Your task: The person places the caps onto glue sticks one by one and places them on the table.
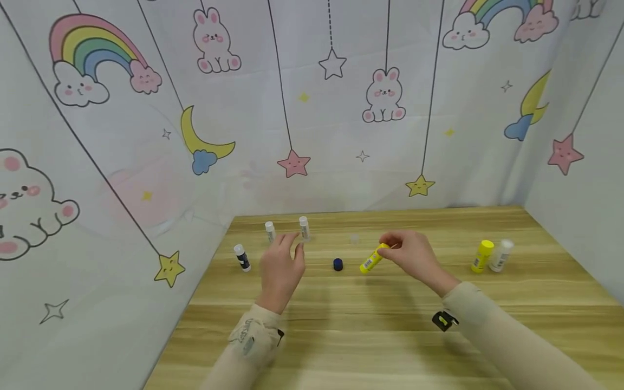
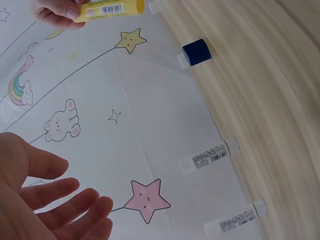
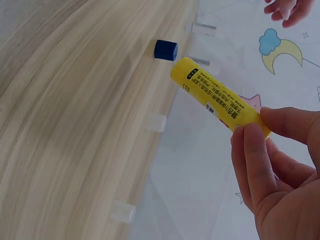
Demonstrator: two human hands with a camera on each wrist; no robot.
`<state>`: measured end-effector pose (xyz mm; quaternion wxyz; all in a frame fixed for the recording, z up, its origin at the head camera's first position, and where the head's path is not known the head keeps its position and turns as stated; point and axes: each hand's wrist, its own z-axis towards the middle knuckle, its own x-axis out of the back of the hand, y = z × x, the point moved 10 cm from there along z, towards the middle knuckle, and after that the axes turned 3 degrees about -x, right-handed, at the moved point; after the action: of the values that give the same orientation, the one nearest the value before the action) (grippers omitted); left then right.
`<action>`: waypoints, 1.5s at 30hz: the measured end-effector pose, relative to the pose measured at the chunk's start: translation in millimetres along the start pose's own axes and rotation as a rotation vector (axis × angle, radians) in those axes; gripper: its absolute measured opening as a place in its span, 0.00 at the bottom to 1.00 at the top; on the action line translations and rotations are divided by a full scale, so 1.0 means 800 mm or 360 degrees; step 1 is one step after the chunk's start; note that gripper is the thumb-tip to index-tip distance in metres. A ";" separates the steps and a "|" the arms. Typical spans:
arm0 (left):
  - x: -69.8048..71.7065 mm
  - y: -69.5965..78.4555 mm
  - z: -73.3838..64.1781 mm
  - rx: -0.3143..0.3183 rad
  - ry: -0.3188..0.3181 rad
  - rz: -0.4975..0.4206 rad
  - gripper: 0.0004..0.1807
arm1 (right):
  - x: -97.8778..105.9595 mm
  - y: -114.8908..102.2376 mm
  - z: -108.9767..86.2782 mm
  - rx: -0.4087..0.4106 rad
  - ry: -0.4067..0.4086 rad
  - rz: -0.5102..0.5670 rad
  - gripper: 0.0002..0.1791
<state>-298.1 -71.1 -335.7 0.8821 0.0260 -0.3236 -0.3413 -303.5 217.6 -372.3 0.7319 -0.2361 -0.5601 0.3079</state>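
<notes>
My right hand [image 1: 413, 257] pinches a yellow glue stick [image 1: 372, 260] at its upper end and holds it slanted over the table. In the right wrist view the thumb and fingertips grip one end of this glue stick [image 3: 217, 97], and printed text shows on its side. My left hand [image 1: 283, 268] is held with relaxed fingers and nothing in it. Just beyond it stand two white glue sticks [image 1: 304, 228] with printed labels. A small dark blue cap [image 1: 338, 264] lies on the table between the hands.
A dark-labelled glue stick with a white top [image 1: 242, 258] stands at the left. On the right, another yellow glue stick [image 1: 482, 256] stands beside a white one [image 1: 501, 256]. A small translucent cap [image 1: 354, 238] lies towards the back of the wooden table [image 1: 341, 346]; a printed curtain [image 1: 331, 119] hangs behind.
</notes>
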 end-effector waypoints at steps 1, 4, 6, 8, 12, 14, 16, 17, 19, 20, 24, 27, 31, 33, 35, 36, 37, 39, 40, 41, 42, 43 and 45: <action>0.001 -0.003 0.000 0.0006 0.0003 0.0004 0.13 | 0.002 0.002 0.000 0.0004 0.0006 -0.0007 0.10; 0.006 -0.012 0.000 0.0028 0.0010 0.0002 0.13 | 0.009 0.008 -0.002 0.0015 0.0022 -0.0035 0.11; 0.009 -0.018 -0.001 0.0039 0.0020 0.0014 0.13 | 0.013 0.012 -0.003 0.0023 0.0029 -0.0060 0.10; 0.012 -0.024 -0.001 0.0047 0.0041 0.0027 0.12 | 0.017 0.015 -0.004 0.0032 0.0034 -0.0085 0.10; 0.018 -0.036 -0.001 0.0064 0.0088 0.0062 0.11 | 0.025 0.018 -0.005 0.0057 0.0033 -0.0131 0.09; 0.020 -0.041 -0.001 0.0075 0.0098 0.0068 0.11 | 0.030 0.020 -0.005 0.0061 0.0025 -0.0153 0.10; 0.020 -0.047 -0.002 0.0091 0.0096 0.0063 0.12 | 0.034 0.024 -0.005 0.0055 0.0014 -0.0177 0.10; 0.020 -0.051 -0.002 0.0101 0.0096 0.0056 0.12 | 0.036 0.025 -0.005 0.0051 0.0010 -0.0193 0.10; 0.021 -0.059 -0.004 0.0123 0.0097 0.0041 0.12 | 0.039 0.029 -0.005 0.0048 0.0000 -0.0223 0.09; 0.022 -0.063 -0.005 0.0137 0.0103 0.0039 0.11 | 0.040 0.031 -0.005 0.0048 -0.0004 -0.0240 0.09; 0.025 -0.080 -0.007 0.0193 0.0124 0.0028 0.10 | 0.046 0.036 -0.005 0.0060 -0.0010 -0.0285 0.09; 0.028 -0.092 -0.008 0.0227 0.0138 0.0014 0.11 | 0.050 0.040 -0.006 0.0072 -0.0018 -0.0319 0.09; 0.031 -0.105 -0.009 0.0270 0.0150 0.0020 0.11 | 0.055 0.047 -0.007 0.0077 -0.0035 -0.0382 0.09; 0.031 -0.112 -0.010 0.0292 0.0148 0.0040 0.11 | 0.058 0.051 -0.007 0.0075 -0.0041 -0.0409 0.09; 0.030 -0.119 -0.010 0.0317 0.0151 0.0050 0.11 | 0.061 0.056 -0.008 0.0066 -0.0050 -0.0429 0.09; 0.030 -0.123 -0.011 0.0331 0.0152 0.0053 0.11 | 0.063 0.058 -0.008 0.0061 -0.0052 -0.0439 0.09; 0.030 -0.127 -0.011 0.0348 0.0149 0.0059 0.11 | 0.064 0.059 -0.009 0.0057 -0.0055 -0.0447 0.09; 0.029 -0.134 -0.012 0.0382 0.0143 0.0065 0.11 | 0.067 0.062 -0.010 0.0057 -0.0058 -0.0459 0.09; 0.029 -0.138 -0.013 0.0398 0.0142 0.0066 0.12 | 0.068 0.064 -0.010 0.0054 -0.0059 -0.0468 0.10; 0.027 -0.141 -0.014 0.0412 0.0135 0.0067 0.12 | 0.069 0.065 -0.010 0.0059 -0.0063 -0.0470 0.10; 0.026 -0.144 -0.014 0.0428 0.0125 0.0066 0.12 | 0.071 0.066 -0.011 0.0064 -0.0065 -0.0481 0.10; 0.025 -0.147 -0.015 0.0440 0.0115 0.0069 0.13 | 0.072 0.067 -0.011 0.0068 -0.0066 -0.0495 0.10; 0.022 -0.154 -0.016 0.0469 0.0090 0.0069 0.14 | 0.076 0.070 -0.012 0.0074 -0.0072 -0.0524 0.10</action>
<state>-352.7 -178.4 -369.2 0.8846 0.1579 -0.3457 -0.2702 -293.2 300.0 -372.3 0.7649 -0.1173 -0.6003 0.2020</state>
